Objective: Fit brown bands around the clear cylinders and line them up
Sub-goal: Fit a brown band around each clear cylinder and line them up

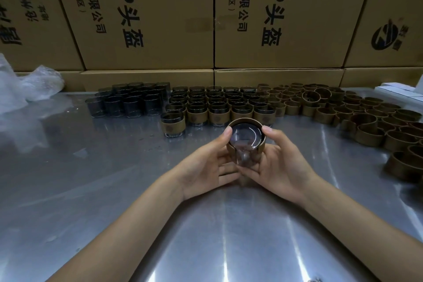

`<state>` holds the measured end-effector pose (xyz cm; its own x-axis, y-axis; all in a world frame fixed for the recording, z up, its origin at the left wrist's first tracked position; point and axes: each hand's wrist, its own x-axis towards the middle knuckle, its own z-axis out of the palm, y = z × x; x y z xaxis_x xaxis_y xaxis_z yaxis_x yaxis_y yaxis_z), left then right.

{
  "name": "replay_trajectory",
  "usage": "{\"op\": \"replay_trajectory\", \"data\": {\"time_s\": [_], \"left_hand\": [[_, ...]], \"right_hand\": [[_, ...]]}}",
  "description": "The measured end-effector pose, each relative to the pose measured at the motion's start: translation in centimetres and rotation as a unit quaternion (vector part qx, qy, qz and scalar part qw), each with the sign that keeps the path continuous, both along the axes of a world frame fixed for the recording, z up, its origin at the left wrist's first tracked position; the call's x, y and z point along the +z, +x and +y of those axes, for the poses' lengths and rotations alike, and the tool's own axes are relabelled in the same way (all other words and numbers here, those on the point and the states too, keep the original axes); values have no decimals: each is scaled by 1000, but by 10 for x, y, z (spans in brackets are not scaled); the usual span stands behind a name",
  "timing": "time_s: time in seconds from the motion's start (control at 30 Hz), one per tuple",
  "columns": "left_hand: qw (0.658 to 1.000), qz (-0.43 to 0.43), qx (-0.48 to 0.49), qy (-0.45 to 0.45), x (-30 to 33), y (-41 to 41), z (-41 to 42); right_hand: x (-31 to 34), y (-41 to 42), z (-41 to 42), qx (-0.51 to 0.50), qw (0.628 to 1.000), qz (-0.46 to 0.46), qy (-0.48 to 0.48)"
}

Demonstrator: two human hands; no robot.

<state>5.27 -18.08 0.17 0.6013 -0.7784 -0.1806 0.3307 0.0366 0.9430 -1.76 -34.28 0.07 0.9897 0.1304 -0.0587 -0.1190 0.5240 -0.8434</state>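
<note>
Both hands hold one clear cylinder [245, 142] above the middle of the steel table [114, 190], tilted with its round end toward me. A brown band [261, 144] sits around the end of the cylinder that faces me. My left hand [206, 165] grips the cylinder from the left, thumb on the band's rim. My right hand [277, 162] grips it from the right, thumb on the rim too. Banded cylinders [219, 107] stand in rows behind. Bare clear cylinders [128, 101] stand at the back left. Loose brown bands [357, 112] lie at the right.
Large cardboard boxes [206, 18] wall off the back of the table. Crumpled clear plastic [25, 87] lies at the far left. A white box [402, 91] sits at the far right edge. One banded cylinder [172, 125] stands alone at the front left of the rows.
</note>
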Motion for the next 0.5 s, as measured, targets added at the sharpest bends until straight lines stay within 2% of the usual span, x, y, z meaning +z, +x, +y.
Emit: {"op": "replay_trajectory", "data": {"time_s": [0.2, 0.33, 0.5], "left_hand": [[997, 28, -28, -64, -4, 0, 0], [993, -13, -26, -114, -7, 1, 0], [989, -52, -28, -137, -8, -1, -2]], "right_hand": [[2, -1, -1, 16, 1000, -19, 5], [5, -3, -5, 70, 994, -70, 51], [8, -5, -4, 104, 989, -85, 53]]}}
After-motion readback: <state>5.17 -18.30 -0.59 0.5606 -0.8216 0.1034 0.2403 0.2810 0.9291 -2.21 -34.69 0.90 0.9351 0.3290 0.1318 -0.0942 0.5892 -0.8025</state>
